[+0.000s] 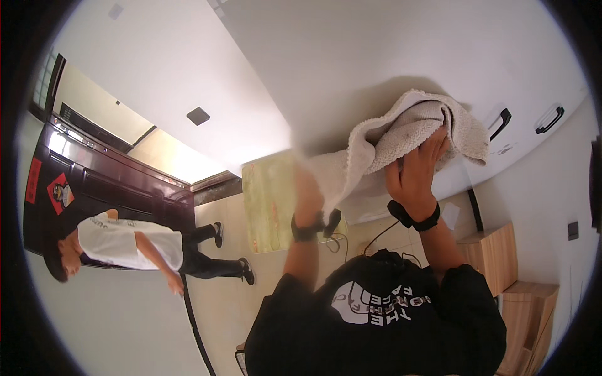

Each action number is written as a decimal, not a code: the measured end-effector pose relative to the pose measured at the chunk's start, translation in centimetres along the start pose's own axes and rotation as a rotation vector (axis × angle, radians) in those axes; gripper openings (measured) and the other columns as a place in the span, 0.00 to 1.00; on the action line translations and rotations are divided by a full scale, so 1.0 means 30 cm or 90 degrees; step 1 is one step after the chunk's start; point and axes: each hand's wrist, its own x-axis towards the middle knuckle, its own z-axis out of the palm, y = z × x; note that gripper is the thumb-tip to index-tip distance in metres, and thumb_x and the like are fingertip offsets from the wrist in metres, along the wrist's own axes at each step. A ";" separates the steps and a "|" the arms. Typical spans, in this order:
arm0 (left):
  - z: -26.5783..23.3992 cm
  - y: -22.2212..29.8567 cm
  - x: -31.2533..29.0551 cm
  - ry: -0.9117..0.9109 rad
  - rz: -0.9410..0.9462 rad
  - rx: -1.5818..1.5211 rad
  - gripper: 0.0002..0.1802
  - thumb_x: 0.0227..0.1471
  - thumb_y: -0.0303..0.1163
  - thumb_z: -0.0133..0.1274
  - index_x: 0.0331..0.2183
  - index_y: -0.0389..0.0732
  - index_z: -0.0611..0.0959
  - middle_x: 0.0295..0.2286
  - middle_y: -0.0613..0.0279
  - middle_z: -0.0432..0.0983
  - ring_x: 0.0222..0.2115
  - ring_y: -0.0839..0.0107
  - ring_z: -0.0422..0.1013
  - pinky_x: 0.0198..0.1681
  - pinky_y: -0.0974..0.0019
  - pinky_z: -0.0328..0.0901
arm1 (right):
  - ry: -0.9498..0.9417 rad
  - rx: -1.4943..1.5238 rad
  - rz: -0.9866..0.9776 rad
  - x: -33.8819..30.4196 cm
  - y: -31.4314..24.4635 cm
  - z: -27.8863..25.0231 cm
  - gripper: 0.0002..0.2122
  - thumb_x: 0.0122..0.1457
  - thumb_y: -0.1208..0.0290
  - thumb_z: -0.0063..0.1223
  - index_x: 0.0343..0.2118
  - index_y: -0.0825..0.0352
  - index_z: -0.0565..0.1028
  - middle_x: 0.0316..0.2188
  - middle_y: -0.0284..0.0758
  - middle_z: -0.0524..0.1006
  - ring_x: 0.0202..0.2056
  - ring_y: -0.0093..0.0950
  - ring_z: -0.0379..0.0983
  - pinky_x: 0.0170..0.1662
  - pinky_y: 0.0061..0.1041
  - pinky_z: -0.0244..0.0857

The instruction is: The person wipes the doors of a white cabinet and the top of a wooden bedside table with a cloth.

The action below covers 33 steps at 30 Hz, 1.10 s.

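Note:
A beige, thick-pile towel (401, 144) is bunched in loose folds against a large white surface (351, 56). My right hand (414, 172) presses into its folds from the near side, the fingers curled into the cloth and their tips partly hidden. Toward the left, the towel stretches out to my left hand (307, 194), which is closed on that end. Motion smears the fingers of this hand, and cloth partly covers them. Each wrist wears a black band, with thin cables nearby.
Two black handles (500, 124) stick out of the white surface on the right. A pale green marbled panel (269, 203) lies beyond my left forearm. Wooden cabinets (492, 257) stand at the right. Another person (135, 241) stands by a dark door (106, 194) at the left.

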 end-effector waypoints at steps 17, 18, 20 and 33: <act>0.006 -0.059 -0.091 -0.040 -0.010 0.010 0.19 0.52 0.29 0.43 0.46 0.31 0.67 0.43 0.50 0.64 0.42 0.59 0.64 0.46 0.60 0.59 | -0.168 0.100 0.069 -0.106 0.002 0.041 0.13 0.44 0.73 0.48 0.36 0.69 0.71 0.36 0.51 0.68 0.35 0.49 0.64 0.40 0.44 0.56; 0.010 -0.022 -0.039 -0.033 0.005 0.000 0.19 0.52 0.29 0.43 0.46 0.31 0.66 0.44 0.50 0.64 0.42 0.59 0.64 0.46 0.60 0.59 | -0.131 0.087 0.053 -0.083 -0.006 0.029 0.14 0.44 0.73 0.48 0.36 0.69 0.70 0.38 0.52 0.67 0.36 0.49 0.63 0.40 0.44 0.56; 0.000 0.017 0.018 -0.022 0.016 -0.001 0.20 0.52 0.29 0.43 0.46 0.31 0.66 0.44 0.50 0.64 0.42 0.59 0.64 0.46 0.60 0.59 | -0.073 0.053 0.011 -0.047 -0.025 0.016 0.15 0.44 0.73 0.48 0.38 0.69 0.69 0.41 0.54 0.64 0.39 0.50 0.61 0.41 0.45 0.53; 0.036 -0.155 -0.256 -0.053 -0.050 0.016 0.21 0.52 0.29 0.44 0.47 0.31 0.65 0.45 0.50 0.63 0.42 0.60 0.63 0.46 0.60 0.59 | -0.126 0.065 -0.006 -0.280 0.038 0.106 0.06 0.47 0.69 0.48 0.20 0.66 0.71 0.17 0.39 0.70 0.20 0.37 0.68 0.25 0.33 0.63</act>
